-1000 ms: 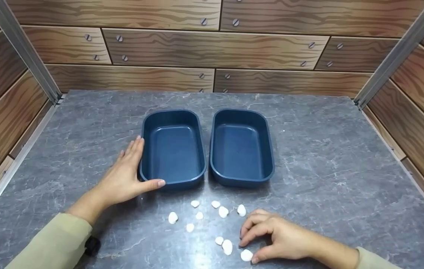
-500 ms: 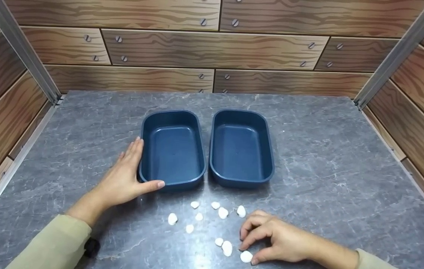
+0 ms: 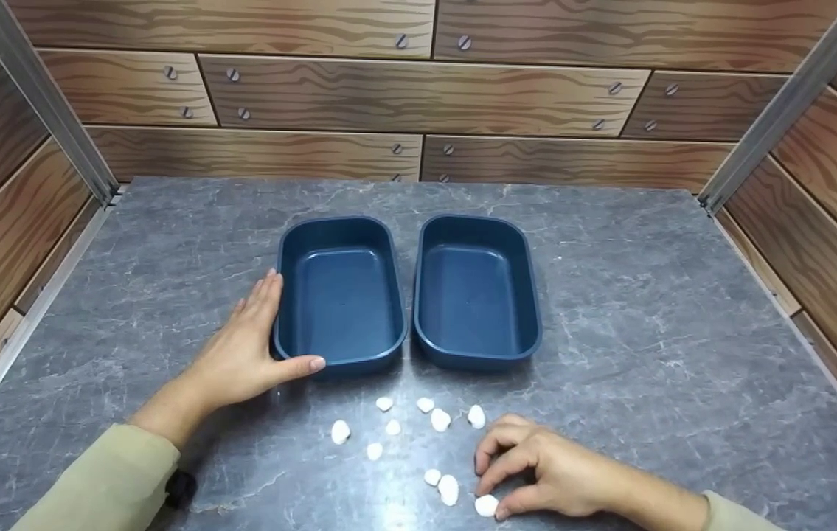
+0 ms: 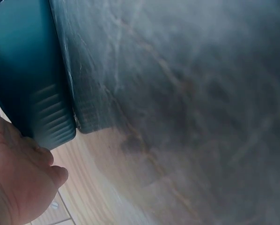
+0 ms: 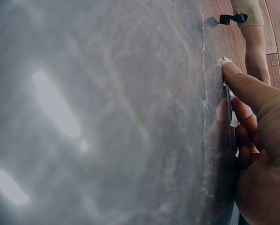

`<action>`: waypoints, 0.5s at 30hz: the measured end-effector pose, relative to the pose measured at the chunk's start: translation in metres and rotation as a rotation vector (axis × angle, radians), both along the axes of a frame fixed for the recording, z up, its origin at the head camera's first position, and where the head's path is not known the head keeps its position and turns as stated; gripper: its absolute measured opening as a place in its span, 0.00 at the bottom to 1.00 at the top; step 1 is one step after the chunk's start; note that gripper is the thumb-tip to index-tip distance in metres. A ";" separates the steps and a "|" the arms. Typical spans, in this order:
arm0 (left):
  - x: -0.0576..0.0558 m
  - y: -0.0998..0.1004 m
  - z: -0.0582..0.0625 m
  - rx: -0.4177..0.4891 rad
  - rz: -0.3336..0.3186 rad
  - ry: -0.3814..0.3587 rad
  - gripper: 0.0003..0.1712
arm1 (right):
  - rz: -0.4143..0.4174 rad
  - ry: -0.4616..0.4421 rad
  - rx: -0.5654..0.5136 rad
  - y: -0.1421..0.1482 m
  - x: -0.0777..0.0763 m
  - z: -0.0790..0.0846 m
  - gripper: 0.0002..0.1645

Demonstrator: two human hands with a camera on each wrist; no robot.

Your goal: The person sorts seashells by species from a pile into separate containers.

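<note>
My left hand [image 3: 241, 358] lies along the left blue tub [image 3: 344, 302], its straight fingers against the long side and its thumb at the near corner. In the left wrist view, part of that hand [image 4: 23, 173] shows beside the tub's ribbed wall [image 4: 51, 112]. On the right, my other hand [image 3: 554, 472] rests by a white pebble [image 3: 486, 505], fingers loosely bent with a gap to the thumb. The thumb tip touches the pebble's edge; the index fingertip is close to its top. The right wrist view shows the thumb [image 5: 247, 86] at a white pebble [image 5: 224, 60].
A second blue tub [image 3: 477, 295] stands just right of the first, a narrow gap between them. Several more white pebbles [image 3: 441, 420] lie scattered on the grey marbled table [image 3: 654, 332] in front. Wood-patterned walls [image 3: 418, 96] enclose the back and sides.
</note>
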State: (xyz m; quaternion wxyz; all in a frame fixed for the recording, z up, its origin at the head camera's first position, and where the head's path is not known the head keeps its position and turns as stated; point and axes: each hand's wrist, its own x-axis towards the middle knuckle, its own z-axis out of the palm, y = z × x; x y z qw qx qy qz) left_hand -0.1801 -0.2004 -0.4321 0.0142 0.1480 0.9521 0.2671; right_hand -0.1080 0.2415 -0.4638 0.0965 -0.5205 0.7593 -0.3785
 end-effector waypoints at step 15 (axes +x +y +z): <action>0.001 0.000 0.001 0.005 0.007 0.000 0.78 | 0.013 0.057 -0.062 -0.001 -0.002 -0.005 0.14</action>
